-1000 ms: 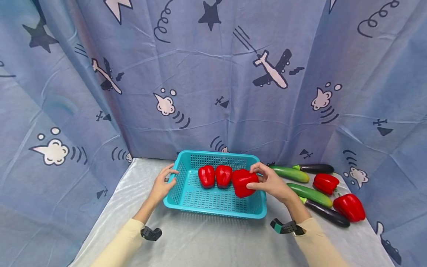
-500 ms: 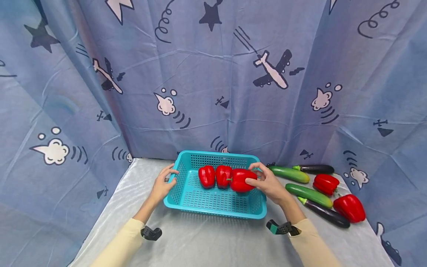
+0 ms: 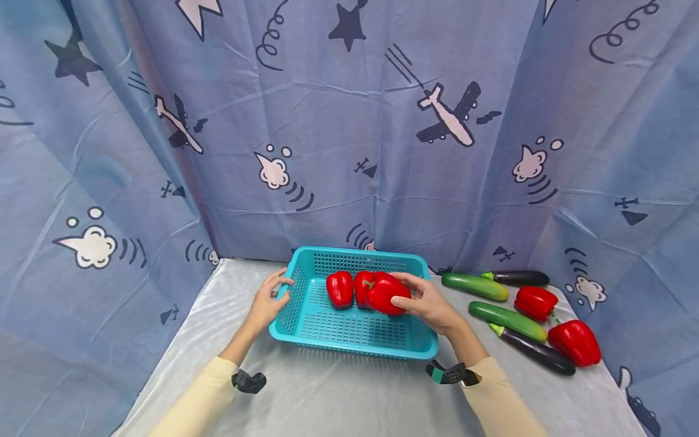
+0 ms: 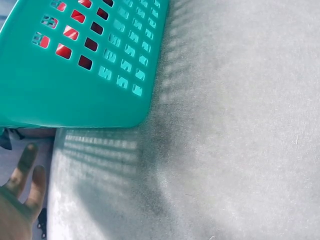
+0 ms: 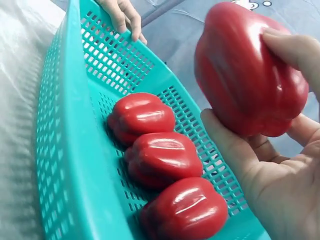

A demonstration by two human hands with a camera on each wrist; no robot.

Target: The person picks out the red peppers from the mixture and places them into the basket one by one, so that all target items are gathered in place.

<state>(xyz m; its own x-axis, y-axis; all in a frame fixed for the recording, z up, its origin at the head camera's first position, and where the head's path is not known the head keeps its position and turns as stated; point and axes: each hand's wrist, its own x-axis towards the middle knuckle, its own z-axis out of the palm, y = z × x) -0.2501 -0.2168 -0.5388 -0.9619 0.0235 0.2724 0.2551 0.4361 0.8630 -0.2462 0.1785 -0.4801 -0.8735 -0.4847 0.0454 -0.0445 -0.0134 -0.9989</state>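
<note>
My right hand (image 3: 428, 303) holds a red bell pepper (image 3: 388, 295) above the right half of a turquoise basket (image 3: 349, 353), thumb on one side and fingers on the other. The right wrist view shows three more bell peppers, a near one (image 5: 185, 207), a middle one (image 5: 165, 157) and a far one (image 5: 142, 117), lined up on the basket floor. From the head, the held pepper hides one of these and partly covers another. At the basket's left rim is my left hand (image 3: 266, 300), its fingers spread and relaxed over the edge; firm contact is unclear.
Right of the basket lie two green zucchini (image 3: 475, 286) (image 3: 508, 320), two eggplants (image 3: 519, 278) (image 3: 535, 349) and two more red bell peppers (image 3: 536, 302) (image 3: 574, 343). A patterned blue curtain (image 3: 327, 152) hangs behind the white-covered table (image 3: 327, 394).
My right hand has moved left with the bell pepper, further over the basket. The pepper has turned so its green stem faces up and left. My left hand stays at the rim.
</note>
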